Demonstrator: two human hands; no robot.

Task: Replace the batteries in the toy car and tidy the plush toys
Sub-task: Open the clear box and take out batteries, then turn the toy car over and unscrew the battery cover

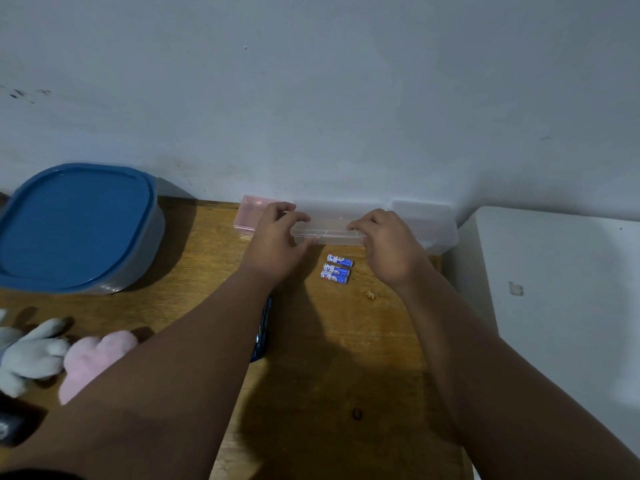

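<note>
The clear box (329, 225) is gripped by the curled left hand (277, 237) and right hand (384, 244), arms outstretched; batteries (337, 271) are seen at its six o'clock.

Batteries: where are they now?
Head view, centre: three batteries lie on the table just in front of the clear box, between the left hand and right hand.

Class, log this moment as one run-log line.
left hand: grips clear box | right hand: grips clear box | batteries: three on table

batteries (337, 273) — before box (436, 230)
</note>
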